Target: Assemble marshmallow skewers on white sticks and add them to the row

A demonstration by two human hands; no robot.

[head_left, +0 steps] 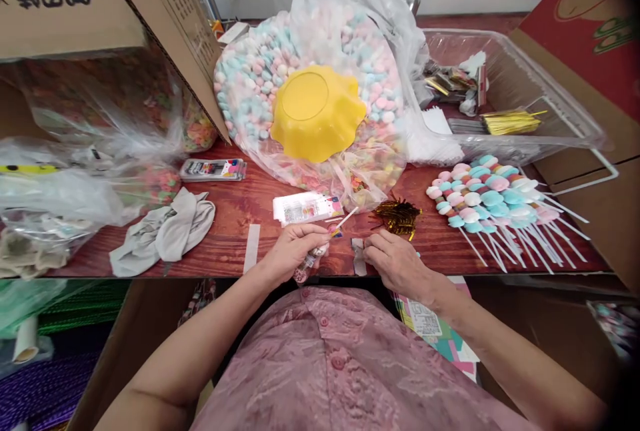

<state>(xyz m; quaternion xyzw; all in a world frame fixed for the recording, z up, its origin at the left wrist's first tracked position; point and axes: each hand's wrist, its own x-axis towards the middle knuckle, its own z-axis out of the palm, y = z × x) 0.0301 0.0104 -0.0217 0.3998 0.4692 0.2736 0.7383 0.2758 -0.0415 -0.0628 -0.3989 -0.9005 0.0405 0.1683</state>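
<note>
My left hand point(299, 249) is closed round a bagged candy skewer point(311, 261); its white stick point(347, 218) points up and to the right. Close to the table's front edge, my right hand point(397, 259) has its fingers pinched together, and what they hold, if anything, is hidden. Just beyond those fingers lies a bunch of gold twist ties point(400, 216). A grey strip of tape point(359, 257) sits at the table edge between my hands. Behind my left hand is a stack of printed clear bags point(306, 208).
An upturned yellow bowl point(320, 111) rests on a big bag of marshmallows point(250, 74). At right are finished marshmallow skewers point(493, 197) and a clear plastic bin point(540, 77). Grey cloth point(167, 231), a flat pack point(213, 170) and a cardboard box point(187, 37) stand left.
</note>
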